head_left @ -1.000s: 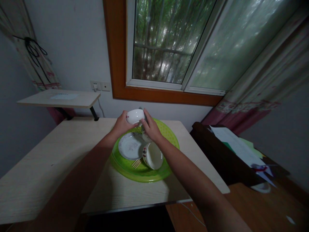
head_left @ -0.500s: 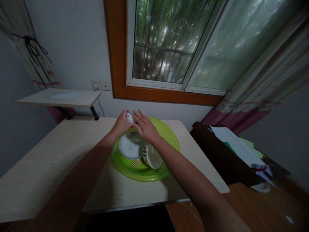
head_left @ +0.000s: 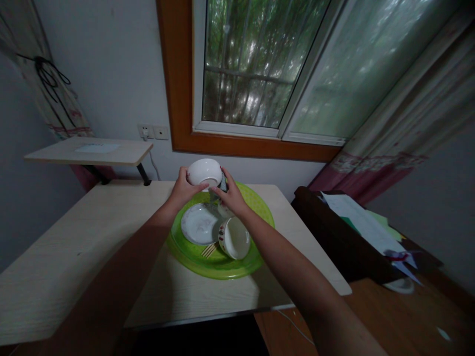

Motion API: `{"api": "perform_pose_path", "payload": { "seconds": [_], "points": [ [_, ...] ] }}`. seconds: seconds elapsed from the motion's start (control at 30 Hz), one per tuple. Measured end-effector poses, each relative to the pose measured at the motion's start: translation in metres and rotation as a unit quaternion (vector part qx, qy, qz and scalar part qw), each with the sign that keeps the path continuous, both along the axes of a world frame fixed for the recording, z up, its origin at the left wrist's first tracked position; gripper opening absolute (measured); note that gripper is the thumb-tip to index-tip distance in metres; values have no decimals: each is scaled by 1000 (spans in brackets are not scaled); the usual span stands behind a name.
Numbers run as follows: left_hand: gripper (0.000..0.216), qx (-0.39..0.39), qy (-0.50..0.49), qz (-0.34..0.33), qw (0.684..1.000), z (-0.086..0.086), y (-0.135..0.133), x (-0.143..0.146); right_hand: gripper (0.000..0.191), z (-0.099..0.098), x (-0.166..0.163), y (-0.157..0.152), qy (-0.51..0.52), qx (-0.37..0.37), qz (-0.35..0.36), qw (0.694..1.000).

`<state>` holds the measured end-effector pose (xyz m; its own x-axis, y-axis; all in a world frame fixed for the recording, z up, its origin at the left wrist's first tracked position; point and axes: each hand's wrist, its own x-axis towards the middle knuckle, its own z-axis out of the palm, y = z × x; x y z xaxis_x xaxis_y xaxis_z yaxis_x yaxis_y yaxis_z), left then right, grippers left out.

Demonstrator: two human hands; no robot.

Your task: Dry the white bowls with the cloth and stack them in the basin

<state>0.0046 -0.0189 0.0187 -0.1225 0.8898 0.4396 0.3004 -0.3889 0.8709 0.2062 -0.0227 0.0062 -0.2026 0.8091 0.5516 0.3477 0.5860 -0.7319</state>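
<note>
A white bowl (head_left: 205, 170) with small red marks is held up above the far side of a round green tray (head_left: 226, 273), its base tilted toward me. My left hand (head_left: 181, 190) grips the bowl's left side, thumb along the underside. On the other side, my right hand (head_left: 233, 194) holds the bowl with a grey-blue cloth (head_left: 223, 184) between fingers and bowl. Below, in the tray, lie a white plate (head_left: 198, 225), a patterned bowl (head_left: 237, 239) tipped on its side and several chopsticks (head_left: 209, 250). Another whitish dish behind that bowl is partly hidden by my right hand.
The tray rests on a pale wooden table (head_left: 100, 237). A small raised shelf (head_left: 89, 151) with a paper on it stands at the table's back left. Beyond is a window (head_left: 260, 74); right of the table, a dark brown box-like piece (head_left: 334, 237) carries papers.
The held bowl has turned so its outside and base now face me. My right hand has moved from lying flat over the bowl and cloth to gripping its right side.
</note>
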Motion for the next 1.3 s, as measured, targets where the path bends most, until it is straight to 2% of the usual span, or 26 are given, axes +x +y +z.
{"api": "perform_pose_path", "payload": {
  "seconds": [0.1, 0.27, 0.4, 0.57, 0.77, 0.97, 1.13, 1.3],
  "points": [
    [71, -14, -8, -35, 999, -7, 5, -1, 93, 0, -1, 1, 28, -7, -22, 999],
    [77, -35, -14, -58, 998, -10, 6, 0, 96, 1, 0, 3, 39, 0, -37, 999],
    [87, -5, 26, -73, 997, -11, 4, 1, 93, 2, 5, 8, -10, 48, -36, 998],
    [72, 49, 126, -78, 988, -17, 6, 2, 82, 5, 14, 10, -115, 119, -12, 986],
    [59, 68, 208, -46, 975, -16, 4, 2, 74, 9, 16, 7, -147, 173, 15, 974],
    [57, 28, 212, -3, 977, -7, -2, 3, 82, 10, 7, -2, -139, 166, 20, 976],
    [56, 4, 202, 7, 979, -6, -1, 2, 70, 15, 2, -13, -161, 172, 31, 971],
    [55, -1, 195, 6, 981, -7, 1, 1, 57, 22, -8, -25, -228, 197, 72, 951]
  ]
}}
